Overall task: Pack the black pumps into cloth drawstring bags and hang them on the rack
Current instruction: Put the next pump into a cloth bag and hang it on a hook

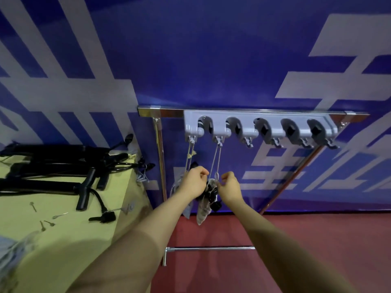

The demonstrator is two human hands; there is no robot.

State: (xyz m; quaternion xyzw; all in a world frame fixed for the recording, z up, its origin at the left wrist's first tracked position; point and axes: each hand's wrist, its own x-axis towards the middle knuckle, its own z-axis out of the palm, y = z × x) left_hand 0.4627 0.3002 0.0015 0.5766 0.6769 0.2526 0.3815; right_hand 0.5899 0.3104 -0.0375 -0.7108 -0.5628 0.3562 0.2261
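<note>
**At the rack: 2 bags up on hooks, both hands on the 2nd one's cord**

Below the grey hook rail (260, 129), 2 cloth drawstring bags are seen hanging by their cords. The first bag (176, 188) is hung from the leftmost hook (191, 140) and is partly hidden behind the left forearm. The second bag (204, 210) is hung from the next hook (219, 141), with something black (212, 194), probably a pump, showing at its mouth.

The left hand (194, 181) is curled with fingertips pinched beside the second bag's drawstring (216, 160); the cord looks to be pinched there, though exact contact can't be made out. The right hand (229, 185) is curled too, and a bit of cord is pinched just above the bag's mouth.

The rail is mounted on a chrome rack frame (159, 144) against a blue and white banner (211, 60), over a red floor (296, 240).

Off to the left, more black pumps (63, 166) are piled on a yellowish table (63, 240), where a few small metal pins (32, 206) are scattered as well.
</note>
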